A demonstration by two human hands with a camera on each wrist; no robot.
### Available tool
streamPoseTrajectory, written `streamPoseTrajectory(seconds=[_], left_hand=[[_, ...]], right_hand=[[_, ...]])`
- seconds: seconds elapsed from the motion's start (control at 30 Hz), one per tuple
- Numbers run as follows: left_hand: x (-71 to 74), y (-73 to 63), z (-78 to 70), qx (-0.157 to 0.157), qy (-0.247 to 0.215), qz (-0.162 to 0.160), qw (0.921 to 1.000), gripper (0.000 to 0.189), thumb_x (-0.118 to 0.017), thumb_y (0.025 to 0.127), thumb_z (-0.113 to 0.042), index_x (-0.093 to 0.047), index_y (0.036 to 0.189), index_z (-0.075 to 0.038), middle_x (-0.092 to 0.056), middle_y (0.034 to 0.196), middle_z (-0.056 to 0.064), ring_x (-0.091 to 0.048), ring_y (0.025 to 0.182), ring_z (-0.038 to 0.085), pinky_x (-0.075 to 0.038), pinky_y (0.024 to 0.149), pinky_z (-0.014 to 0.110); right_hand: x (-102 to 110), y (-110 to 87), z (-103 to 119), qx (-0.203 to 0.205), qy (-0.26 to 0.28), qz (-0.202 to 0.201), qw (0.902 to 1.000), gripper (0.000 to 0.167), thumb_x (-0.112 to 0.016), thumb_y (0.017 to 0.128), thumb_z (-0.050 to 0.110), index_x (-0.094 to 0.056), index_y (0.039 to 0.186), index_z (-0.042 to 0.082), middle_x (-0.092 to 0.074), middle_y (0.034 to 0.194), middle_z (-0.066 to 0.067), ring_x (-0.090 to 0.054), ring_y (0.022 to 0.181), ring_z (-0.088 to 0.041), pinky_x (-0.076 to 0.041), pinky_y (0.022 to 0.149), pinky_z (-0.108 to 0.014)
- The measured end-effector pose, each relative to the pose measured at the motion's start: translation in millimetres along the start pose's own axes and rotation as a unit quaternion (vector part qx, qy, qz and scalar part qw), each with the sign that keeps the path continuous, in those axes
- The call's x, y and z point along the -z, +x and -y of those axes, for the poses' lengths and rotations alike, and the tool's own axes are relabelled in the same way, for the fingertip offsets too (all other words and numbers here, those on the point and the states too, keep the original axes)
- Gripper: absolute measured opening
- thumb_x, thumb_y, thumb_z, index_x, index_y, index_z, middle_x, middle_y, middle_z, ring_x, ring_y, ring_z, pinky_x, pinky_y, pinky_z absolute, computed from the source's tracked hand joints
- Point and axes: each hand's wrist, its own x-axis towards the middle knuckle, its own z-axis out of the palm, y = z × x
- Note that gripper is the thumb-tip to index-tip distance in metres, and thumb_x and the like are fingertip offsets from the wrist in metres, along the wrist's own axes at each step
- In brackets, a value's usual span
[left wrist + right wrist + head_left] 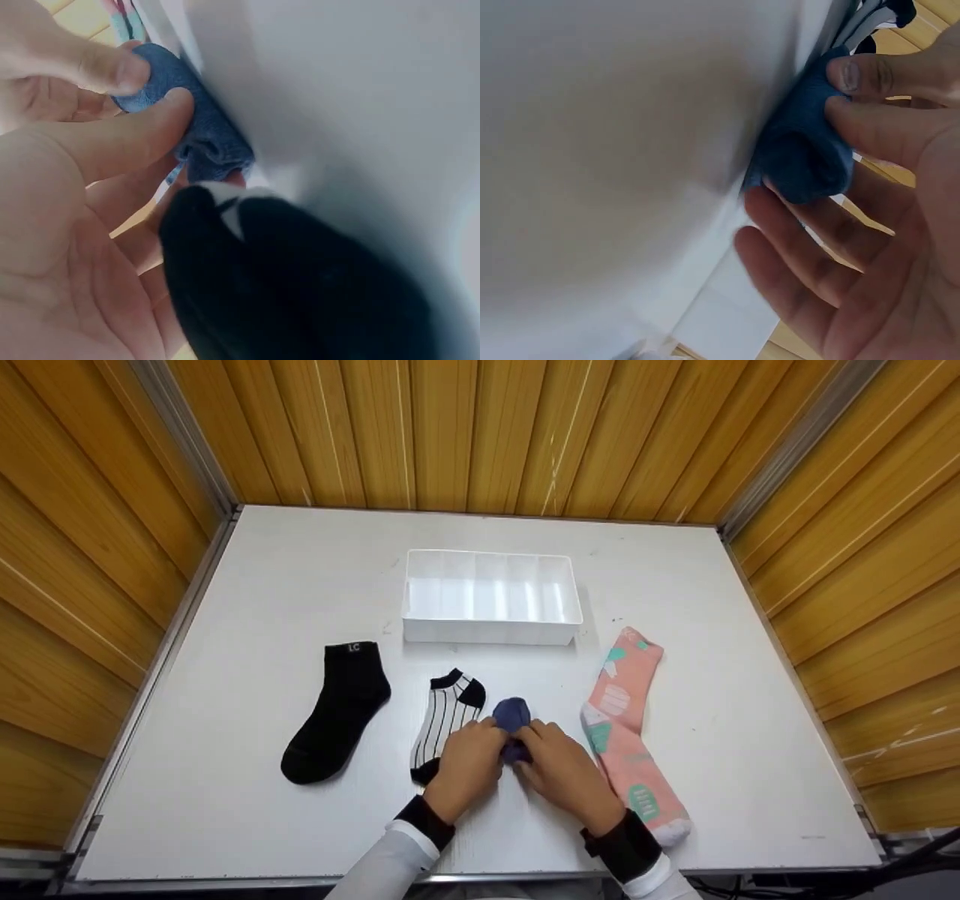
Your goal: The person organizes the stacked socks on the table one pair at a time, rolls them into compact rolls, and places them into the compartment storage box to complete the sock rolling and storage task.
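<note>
A bunched dark blue sock [512,715] lies on the white table between my two hands. My left hand [470,757] pinches it from the left, its thumb and fingers on the cloth. From the right, my right hand [559,769] pinches the same sock with thumb and fingertips. Both wrist views show the blue sock [214,139] folded into a short roll, and its open end [810,165] faces the right wrist camera. Just left of my left hand lies a white ankle sock [448,720] with black stripes, heel and toe, partly covered by that hand.
A white plastic box [491,631] with ridged walls stands behind the hands. At left lies a black sock [337,712] with letters on its cuff. A pink patterned sock [626,727] lies at right, near my right forearm. Wood-look panels [442,435] enclose the table.
</note>
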Motion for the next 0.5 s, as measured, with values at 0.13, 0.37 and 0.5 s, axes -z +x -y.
streamPoseTrajectory(seconds=[0.13,0.37,0.5], left_hand=[[2.4,2.6,0.8,0.008,-0.014,-0.002,0.9999,0.004,-0.079,0.079,-0.013,-0.075,0.08,-0.014,-0.071,0.086,0.003,-0.066,0.072,0.024,-0.056,0.06,0.039],[4.0,2.3,1.4,0.005,-0.017,0.004,0.9998,0.005,-0.078,0.079,-0.013,-0.074,0.078,-0.014,-0.069,0.083,0.002,-0.065,0.07,0.023,-0.054,0.058,0.038],[4.4,3.3,2.3,0.003,-0.02,0.007,0.9998,0.008,-0.08,0.077,-0.014,-0.072,0.076,-0.014,-0.069,0.082,0.002,-0.065,0.07,0.023,-0.053,0.057,0.037]], right_hand=[[2.3,0.3,-0.1,0.015,-0.026,-0.027,0.9992,0.033,-0.083,0.08,0.018,-0.065,0.106,0.015,-0.058,0.101,-0.001,-0.053,0.085,-0.018,-0.05,0.072,-0.032],[1.7,-1.0,1.5,0.034,-0.044,-0.031,0.998,0.024,-0.084,0.077,0.015,-0.071,0.097,0.013,-0.061,0.098,0.0,-0.056,0.085,-0.017,-0.052,0.071,-0.031],[-0.5,-1.3,1.0,0.025,-0.024,-0.026,0.9991,0.02,-0.083,0.079,0.013,-0.071,0.096,0.012,-0.064,0.095,0.0,-0.056,0.082,-0.017,-0.052,0.07,-0.031]])
